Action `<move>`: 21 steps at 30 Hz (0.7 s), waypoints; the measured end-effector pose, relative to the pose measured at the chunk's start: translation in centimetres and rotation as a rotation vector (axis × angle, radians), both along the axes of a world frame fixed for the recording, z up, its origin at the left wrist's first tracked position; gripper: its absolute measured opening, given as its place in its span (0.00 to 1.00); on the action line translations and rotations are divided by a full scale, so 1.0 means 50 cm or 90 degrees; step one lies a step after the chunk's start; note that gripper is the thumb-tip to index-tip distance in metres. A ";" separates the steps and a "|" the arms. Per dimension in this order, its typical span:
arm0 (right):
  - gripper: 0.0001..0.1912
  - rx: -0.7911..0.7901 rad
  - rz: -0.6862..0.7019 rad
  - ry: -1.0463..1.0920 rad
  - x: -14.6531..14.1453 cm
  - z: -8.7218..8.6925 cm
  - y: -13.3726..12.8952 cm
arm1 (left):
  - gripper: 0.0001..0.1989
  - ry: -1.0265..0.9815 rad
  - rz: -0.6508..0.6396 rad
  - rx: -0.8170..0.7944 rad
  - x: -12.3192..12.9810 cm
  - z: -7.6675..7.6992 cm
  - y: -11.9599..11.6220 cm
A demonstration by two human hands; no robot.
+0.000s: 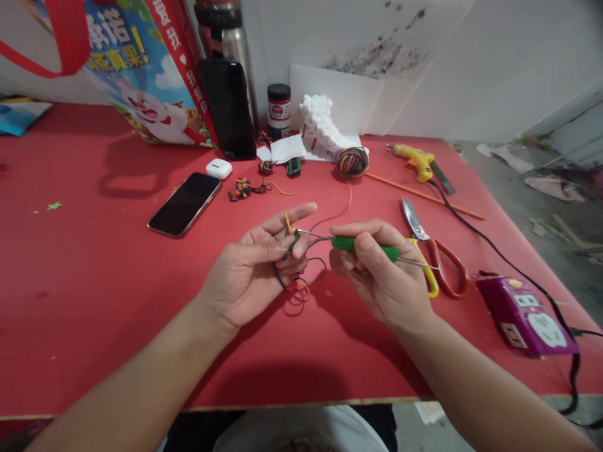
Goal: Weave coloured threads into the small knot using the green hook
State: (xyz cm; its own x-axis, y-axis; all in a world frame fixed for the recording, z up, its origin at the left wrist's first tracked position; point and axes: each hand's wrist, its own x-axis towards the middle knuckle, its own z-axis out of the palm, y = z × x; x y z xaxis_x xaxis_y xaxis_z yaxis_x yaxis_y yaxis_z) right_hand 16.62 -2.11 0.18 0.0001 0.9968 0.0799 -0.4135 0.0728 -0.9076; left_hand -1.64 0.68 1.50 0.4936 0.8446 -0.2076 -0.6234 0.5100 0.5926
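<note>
Thumb and fingers of my left hand point(257, 260) pinch a small dark green piece of yarn work point(291, 243), with an orange strand looped up over the index finger. In my right hand point(384, 270) is a crochet hook point(346, 243) with a green handle; its metal tip touches the yarn work at my left fingertips. Loose yarn ends point(298, 295) hang below my left hand. A thin strand runs from between the hands up to a multicoloured yarn ball point(352, 162) at the back of the red table point(117, 282).
Scissors point(419, 229) lie just beyond my right hand, near a glue gun point(417, 160) and an orange stick point(424, 196). A purple power socket point(525, 317) with black cables sits at right. At left are a phone point(185, 204), an earbud case point(219, 168) and a bag point(146, 75).
</note>
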 end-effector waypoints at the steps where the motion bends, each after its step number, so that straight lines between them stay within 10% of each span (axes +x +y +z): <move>1: 0.10 0.000 -0.003 -0.003 0.001 0.000 0.000 | 0.21 -0.004 -0.003 -0.003 0.000 0.000 0.000; 21: 0.07 0.123 0.012 -0.071 0.024 -0.019 0.006 | 0.22 -0.046 -0.038 -0.037 -0.003 0.004 0.002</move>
